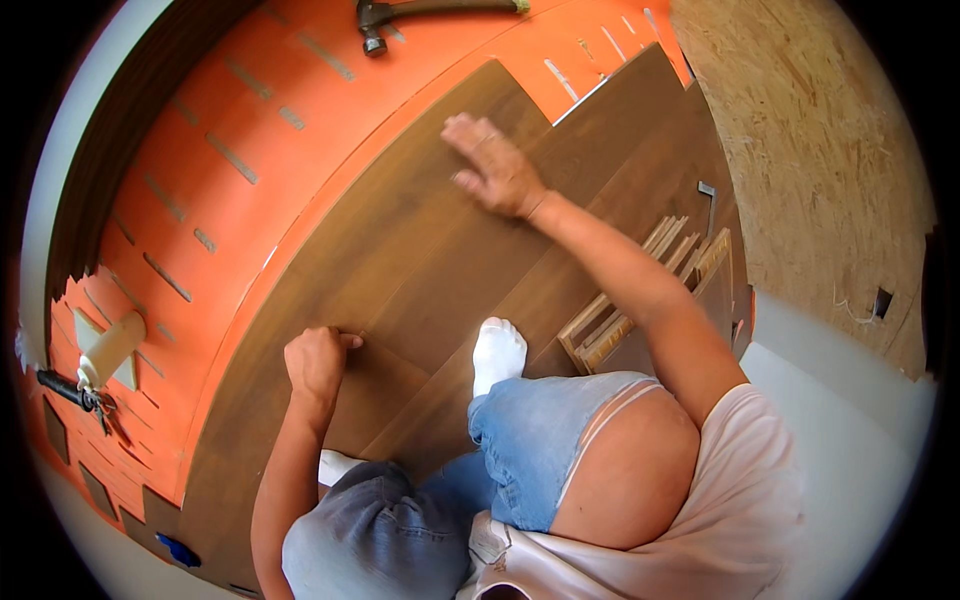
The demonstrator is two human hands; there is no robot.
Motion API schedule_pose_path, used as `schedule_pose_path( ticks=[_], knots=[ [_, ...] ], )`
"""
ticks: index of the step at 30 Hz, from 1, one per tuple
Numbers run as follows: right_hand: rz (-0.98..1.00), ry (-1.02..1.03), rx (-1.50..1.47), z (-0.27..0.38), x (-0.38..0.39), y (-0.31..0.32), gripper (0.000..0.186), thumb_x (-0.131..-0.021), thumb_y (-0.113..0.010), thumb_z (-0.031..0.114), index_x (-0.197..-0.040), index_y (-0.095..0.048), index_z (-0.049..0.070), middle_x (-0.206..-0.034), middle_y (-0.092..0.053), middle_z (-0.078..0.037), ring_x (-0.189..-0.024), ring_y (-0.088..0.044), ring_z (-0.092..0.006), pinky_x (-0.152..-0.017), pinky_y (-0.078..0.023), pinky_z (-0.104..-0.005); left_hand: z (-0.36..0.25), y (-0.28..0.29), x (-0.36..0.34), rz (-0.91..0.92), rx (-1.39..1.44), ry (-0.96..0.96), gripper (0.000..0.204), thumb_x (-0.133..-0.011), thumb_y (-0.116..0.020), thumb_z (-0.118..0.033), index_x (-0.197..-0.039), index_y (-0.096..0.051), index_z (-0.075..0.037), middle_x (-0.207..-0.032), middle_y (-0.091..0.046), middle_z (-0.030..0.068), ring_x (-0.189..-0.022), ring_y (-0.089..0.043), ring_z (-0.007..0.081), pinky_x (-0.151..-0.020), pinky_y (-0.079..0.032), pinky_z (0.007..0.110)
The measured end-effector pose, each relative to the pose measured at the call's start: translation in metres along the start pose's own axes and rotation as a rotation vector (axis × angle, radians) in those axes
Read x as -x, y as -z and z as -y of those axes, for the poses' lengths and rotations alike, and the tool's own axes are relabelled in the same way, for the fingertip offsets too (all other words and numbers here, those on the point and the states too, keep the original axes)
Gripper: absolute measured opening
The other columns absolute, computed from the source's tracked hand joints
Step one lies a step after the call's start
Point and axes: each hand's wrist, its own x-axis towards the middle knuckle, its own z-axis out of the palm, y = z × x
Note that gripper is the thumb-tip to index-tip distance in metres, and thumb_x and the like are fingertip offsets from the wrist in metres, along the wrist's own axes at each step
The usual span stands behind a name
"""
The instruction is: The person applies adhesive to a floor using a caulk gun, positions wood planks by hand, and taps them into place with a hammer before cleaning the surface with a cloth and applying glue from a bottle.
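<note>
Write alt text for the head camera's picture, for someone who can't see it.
A person's right hand, open and slightly blurred, and curled left hand are over brown floor planks, with orange sheeting showing beside them. A hammer lies at the top.

Long brown wood-grain floor planks (430, 260) lie flat, side by side, with stepped ends, alongside the slotted bright-orange sheet (330, 130).

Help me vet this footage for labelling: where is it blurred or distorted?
Head view: the right hand looks smeared, probably by motion, the left hand crisper; also head view: edges of the floor planks bow in fisheye curves, and the corners are black.
</note>
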Motion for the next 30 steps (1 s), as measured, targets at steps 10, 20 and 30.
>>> schedule_pose_path(
  ticks=[10, 20, 30],
  knots=[
    [0.391, -0.010, -0.738, 0.174, 0.025, -0.053, 0.056, -0.098, -0.057, 0.011, -0.152, -0.046, 0.004, -0.156, -0.049, -0.016, -0.147, -0.044, -0.0318, -0.123, -0.031, -0.0428, 0.021, -0.045, 0.025, -0.202, -0.021, -0.076, 0.022, -0.089, -0.063, -0.020, -0.073, -0.078, -0.015, -0.079, -0.076, 0.0134, -0.075, -0.076, 0.0306, -0.060, -0.059, 0.043],
    [0.563, 0.077, -0.677, 0.195, 0.005, -0.053, 0.026, -0.096, -0.051, -0.012, -0.114, -0.066, -0.002, -0.106, -0.071, -0.012, -0.098, -0.070, -0.0207, -0.092, -0.055, -0.0307, 0.113, -0.105, 0.233, -0.557, 0.465, 0.455, 0.032, -0.100, -0.060, -0.035, -0.090, -0.071, -0.007, -0.088, -0.072, 0.0163, -0.086, -0.069, 0.0376, -0.074, -0.054, 0.047],
    [0.745, 0.337, -0.308, 0.238, -0.081, -0.032, 0.015, -0.093, -0.047, -0.007, -0.097, -0.059, 0.000, -0.085, -0.054, -0.010, -0.080, -0.057, -0.0187, -0.075, -0.047, -0.0297, 0.180, -0.224, 0.384, -1.040, 0.542, 1.069, 0.014, -0.094, -0.066, -0.011, -0.106, -0.067, -0.005, -0.106, -0.069, 0.0154, -0.103, -0.064, 0.0368, -0.089, -0.051, 0.046]
  ],
)
